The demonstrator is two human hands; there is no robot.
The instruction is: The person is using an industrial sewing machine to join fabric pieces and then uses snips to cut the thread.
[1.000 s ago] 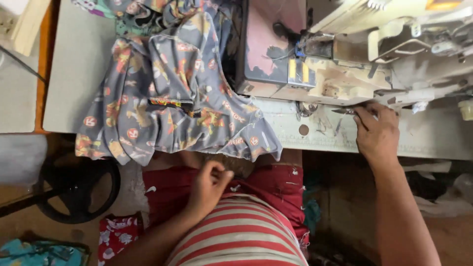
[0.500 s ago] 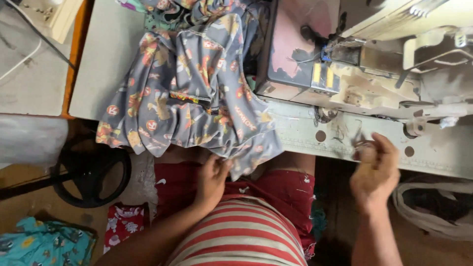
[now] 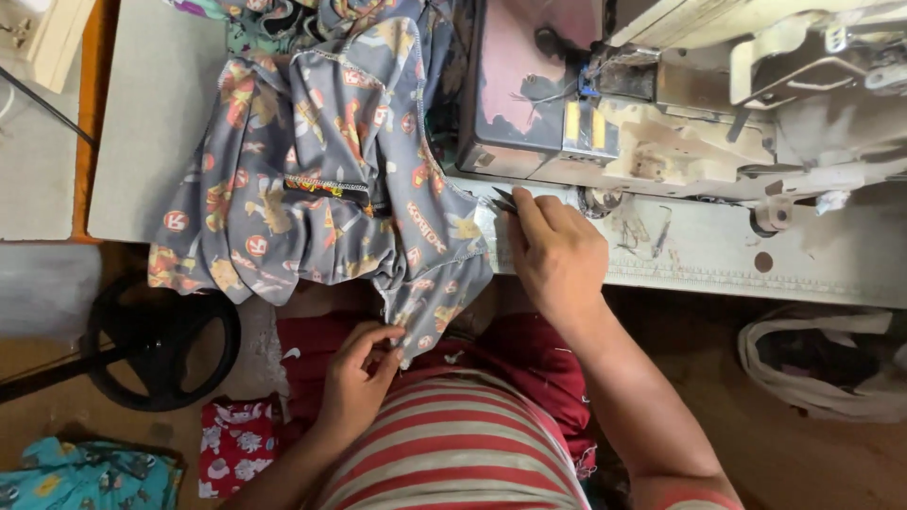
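A: Where is the garment (image 3: 312,179)?

B: It is grey printed cloth, heaped on the table (image 3: 151,142) left of the sewing machine (image 3: 661,104), with its lower edge hanging off the front of the table toward the person's lap.

A: What is the left hand (image 3: 357,378) doing?

B: It is below the table edge, fingers pinched narrow on the hanging hem of the garment.

A: And the right hand (image 3: 559,255)?

B: It rests on the table just in front of the machine, closed around small snips (image 3: 504,199) whose dark tips poke out toward the garment's right edge.

A: Anything else near the machine?

B: A black wheel-shaped stand (image 3: 156,345) lies on the floor to its lower left, with red and teal cloth scraps (image 3: 236,444) beyond, and a white bag (image 3: 822,364) sits on the floor below its right end.
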